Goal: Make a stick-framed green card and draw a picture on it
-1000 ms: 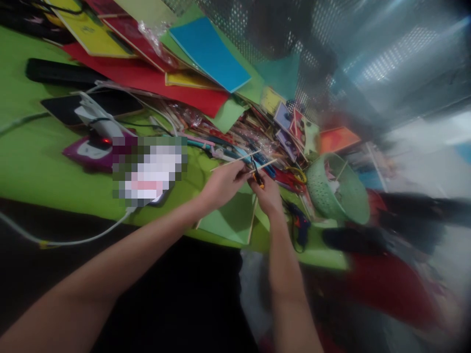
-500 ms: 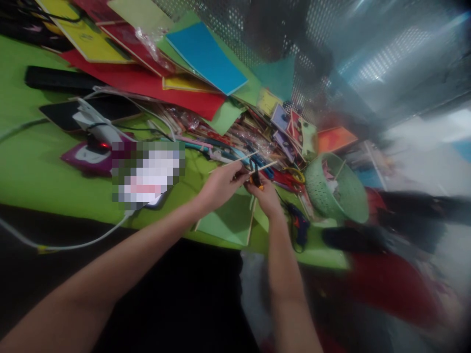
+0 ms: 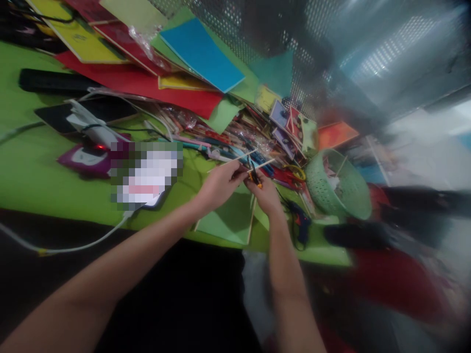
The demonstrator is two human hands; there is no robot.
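Near the table's middle, my left hand (image 3: 220, 184) is closed in a pinch on thin wooden sticks (image 3: 263, 165), whose pale ends stick out to the upper right. My right hand (image 3: 265, 193) is wrapped round a small black cutter with orange handles (image 3: 254, 177); I cannot tell whether it is scissors or pliers. Its dark jaws cross the lower stick close to my left fingertips. Below both hands lies a light green board (image 3: 226, 220), partly shaded by them.
Behind my hands are heaped sticks, pens and small coloured cards (image 3: 280, 115). A green basket (image 3: 320, 179) and a glue gun (image 3: 301, 223) are at the right. To the left are a blurred-out phone (image 3: 156, 200), a white cable (image 3: 88, 245) and a purple item (image 3: 83, 159). Coloured sheets (image 3: 202, 54) lie behind.
The view has shifted slightly. Both hands keep nearly the same place and grip, and the cutter's dark jaws have tilted a little at the lower stick.
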